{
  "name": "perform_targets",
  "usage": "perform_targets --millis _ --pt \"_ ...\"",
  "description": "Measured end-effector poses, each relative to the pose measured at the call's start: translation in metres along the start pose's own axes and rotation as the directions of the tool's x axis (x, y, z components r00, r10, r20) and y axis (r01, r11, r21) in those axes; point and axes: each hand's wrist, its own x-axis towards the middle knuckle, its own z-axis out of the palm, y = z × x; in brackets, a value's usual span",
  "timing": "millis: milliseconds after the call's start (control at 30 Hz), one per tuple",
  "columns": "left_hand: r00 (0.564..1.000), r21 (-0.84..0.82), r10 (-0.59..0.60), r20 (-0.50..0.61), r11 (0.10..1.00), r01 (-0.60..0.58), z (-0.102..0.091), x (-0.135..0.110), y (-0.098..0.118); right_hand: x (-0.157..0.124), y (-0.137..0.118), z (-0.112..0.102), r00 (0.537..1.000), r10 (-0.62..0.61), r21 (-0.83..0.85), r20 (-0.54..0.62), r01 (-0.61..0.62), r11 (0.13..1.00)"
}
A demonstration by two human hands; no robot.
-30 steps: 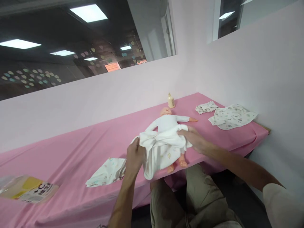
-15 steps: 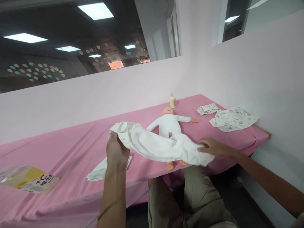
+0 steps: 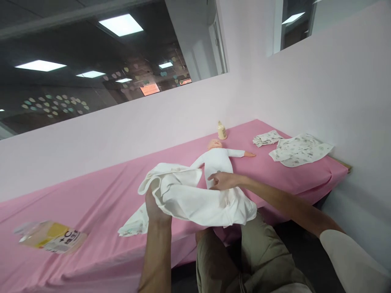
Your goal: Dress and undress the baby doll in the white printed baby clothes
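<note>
cream bottle [image 3: 222, 131] upright beyond doll [image 3: 218, 160]

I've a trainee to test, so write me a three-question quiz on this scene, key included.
1. True or false: the cream-coloured bottle stands upright near the doll's head.
2. What does the left hand hold? A) a pen; B) a white garment; C) a spoon.
3. Fill in the colour: the tablecloth is ____.

Key: 1 true; 2 B; 3 pink.
</note>
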Motion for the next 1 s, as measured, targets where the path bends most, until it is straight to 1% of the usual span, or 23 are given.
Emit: perform_targets --millis 67,133,200,267,367,400,467,533,600,667,700,733,767,800,833,867,900,933,967,1000 --pt "1.000 0.020 0.028 -0.007 0.999 -0.028 -0.011 0.000 0.004 0.003 0.000 0.005 0.988 -0.089 -0.011 0.127 0.091 0.996" --pt "0.998 0.037 0.058 -0.017 0.998 -0.057 -0.019 0.001 0.006 0.001 -0.003 0.009 0.960 -0.191 -0.004 0.206 0.197 0.980" --pt "0.997 0.035 0.074 -0.032 0.997 -0.073 -0.022 0.001 0.004 -0.001 -0.010 0.015 0.946 -0.257 0.015 0.199 0.260 0.966" --pt "0.994 0.031 0.099 -0.051 0.995 -0.097 -0.021 0.000 -0.001 -0.001 -0.018 0.022 0.939 -0.289 0.068 0.185 0.281 0.957" --pt "0.991 0.065 0.123 -0.043 0.991 -0.120 -0.014 -0.004 -0.005 -0.002 -0.029 0.033 0.917 -0.330 0.253 0.223 0.272 0.928" --pt "0.993 0.080 0.118 -0.026 0.990 -0.115 -0.012 -0.006 -0.005 -0.003 -0.032 0.036 0.918 -0.335 0.319 0.209 0.260 0.911" --pt "0.994 0.127 0.109 0.014 0.986 -0.110 -0.010 -0.009 -0.002 -0.006 -0.037 0.037 0.942 -0.316 0.420 0.110 0.244 0.874" --pt "0.993 0.230 0.120 0.003 0.966 -0.118 -0.011 -0.012 0.003 -0.009 -0.040 0.031 0.955 -0.292 0.480 -0.062 0.285 0.830" --pt "0.992 0.350 0.121 -0.040 0.931 -0.100 -0.016 -0.011 0.005 -0.012 -0.044 0.018 0.929 -0.260 0.501 -0.265 0.363 0.786" --pt "0.991 0.448 0.091 -0.101 0.893 -0.036 -0.022 -0.010 0.005 -0.014 -0.051 0.002 0.886 -0.215 0.479 -0.411 0.410 0.776" --pt "0.987 0.487 0.090 -0.133 0.873 -0.014 -0.023 -0.009 0.003 -0.015 -0.055 -0.007 0.870 -0.199 0.461 -0.451 0.418 0.783" --pt "0.980 0.533 0.119 -0.157 0.846 -0.018 -0.023 -0.009 0.001 -0.016 -0.061 -0.014 0.858 -0.199 0.439 -0.473 0.425 0.792" --pt "0.970 0.590 0.180 -0.164 0.806 -0.050 -0.021 -0.010 -0.001 -0.018 -0.067 -0.019 0.850 -0.215 0.417 -0.480 0.437 0.797" --pt "0.957 0.645 0.258 -0.136 0.756 -0.112 -0.017 -0.011 -0.003 -0.019 -0.074 -0.023 0.846 -0.245 0.397 -0.473 0.453 0.798" --pt "0.942 0.682 0.329 -0.064 0.704 -0.199 -0.010 -0.014 -0.004 -0.021 -0.081 -0.025 0.846 -0.284 0.375 -0.451 0.468 0.800" --pt "0.931 0.698 0.363 0.042 0.656 -0.287 -0.002 -0.017 -0.004 -0.022 -0.087 -0.025 0.849 -0.329 0.350 -0.413 0.482 0.803" --pt "0.922 0.695 0.352 0.160 0.623 -0.358 0.007 -0.020 -0.004 -0.024 -0.093 -0.023 0.852 -0.378 0.323 -0.362 0.495 0.807" --pt "0.918 0.683 0.292 0.268 0.615 -0.395 0.017 -0.023 -0.002 -0.025 -0.098 -0.021 0.853 -0.423 0.294 -0.306 0.508 0.810" --pt "0.916 0.684 0.201 0.347 0.614 -0.394 0.026 -0.025 -0.001 -0.027 -0.101 -0.019 0.850 -0.456 0.266 -0.263 0.518 0.813" --pt "0.912 0.699 0.110 0.395 0.609 -0.376 0.034 -0.027 0.002 -0.028 -0.103 -0.016 0.847 -0.473 0.243 -0.242 0.525 0.816"
